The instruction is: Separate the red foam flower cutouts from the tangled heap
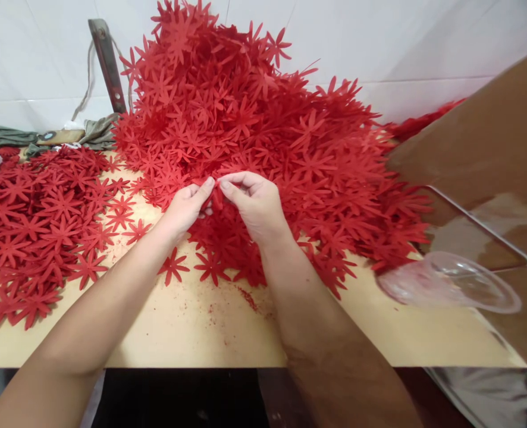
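Pinching a red piece (217, 197) at mid-frame: tearing and stray flowers are the chief risks

Your left hand (191, 202) and right hand (257, 205) are closed, thumb against finger, on the piece, just left of the centre of the frame. Its full outline cannot be told against the big pile (241, 119) behind it.

Finding one: the petals look thin and narrow. Should your two pinches pull apart unevenly, a petal could tear or crease.

Finding two: the piece shares its colour with the pile around your fingers. If it slipped, it would be hard to pick out again.

Finding three: flowers lie between the big pile and the small pile (49, 214) at the left of the frame. Your left forearm passes over that edge; a low sweep could drag flowers across and mix the two.

Finding four: a clear cup (451, 282) lies tilted at the lower right. A wide swing of your right elbow might knock it.

Minor: red crumbs (248, 299) on the table (178, 333), below your hands, could cling to your skin.
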Available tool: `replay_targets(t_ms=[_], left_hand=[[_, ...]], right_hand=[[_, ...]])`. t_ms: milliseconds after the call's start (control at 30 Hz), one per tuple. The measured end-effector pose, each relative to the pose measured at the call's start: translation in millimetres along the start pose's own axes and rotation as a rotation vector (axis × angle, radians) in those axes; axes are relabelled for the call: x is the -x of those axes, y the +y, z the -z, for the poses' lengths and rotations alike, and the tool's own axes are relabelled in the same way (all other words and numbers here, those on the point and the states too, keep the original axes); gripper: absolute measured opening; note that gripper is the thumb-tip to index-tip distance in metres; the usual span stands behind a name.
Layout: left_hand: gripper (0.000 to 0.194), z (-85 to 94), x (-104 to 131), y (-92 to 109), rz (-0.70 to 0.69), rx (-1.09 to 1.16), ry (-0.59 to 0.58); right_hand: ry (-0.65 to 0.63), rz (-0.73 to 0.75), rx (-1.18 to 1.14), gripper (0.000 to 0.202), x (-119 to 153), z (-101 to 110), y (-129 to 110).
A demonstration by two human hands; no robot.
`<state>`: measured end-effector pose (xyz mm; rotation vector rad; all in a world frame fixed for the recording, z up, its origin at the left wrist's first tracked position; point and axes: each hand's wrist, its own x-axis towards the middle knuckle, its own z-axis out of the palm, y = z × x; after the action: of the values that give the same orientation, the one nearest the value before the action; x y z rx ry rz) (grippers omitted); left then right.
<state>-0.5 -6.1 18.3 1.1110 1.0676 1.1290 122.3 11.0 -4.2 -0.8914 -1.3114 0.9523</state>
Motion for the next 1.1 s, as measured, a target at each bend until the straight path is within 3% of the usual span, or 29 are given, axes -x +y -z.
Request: replay_targets(t_ms=[233, 367, 533, 667, 767, 867, 1000, 1100], left_hand=[[0.052, 4.3, 0.0, -0.2, 0.027, -0.062, 0.048], [0.057, 3.5, -0.4, -1.8, 0.037, -0.066, 0.026], [0.057, 0.6, 2.6, -0.8, -0.019, -0.118, -0.083], [0.053, 1.8, 2.6, -0.2, 0.011, -0.105, -0.086], [0.062, 6.9, -0.4, -0.4, 0.080, -0.046, -0.069], [0.070, 12.3, -1.9, 0.4, 0.127, -0.024, -0.110], [0.057, 16.0, -0.1, 2.8, 0.137, -0.081, -0.174], [0.061, 17.9, 1.4, 5.8, 0.160, -0.098, -0.235]], right_hand=[[-0.163, 0.197, 0.212, 0.039, 6.4, -4.5, -4.4], [-0.140, 0.098, 0.168, 0.023, 5.9, -3.1, -8.0], [0.021, 0.041, 0.056, 0.028, -0.1, 0.6, -3.8], [0.009, -0.029, -0.033, 0.034, -2.8, 2.6, -1.7], [-0.021, -0.064, -0.112, 0.035, -3.0, 2.4, -2.3], [-0.012, -0.116, -0.144, 0.032, -2.7, 1.2, -2.5], [0.008, -0.222, -0.163, 0.030, -2.2, -1.0, -4.1], [0.032, -0.294, -0.173, 0.026, -1.5, -3.2, -8.1]])
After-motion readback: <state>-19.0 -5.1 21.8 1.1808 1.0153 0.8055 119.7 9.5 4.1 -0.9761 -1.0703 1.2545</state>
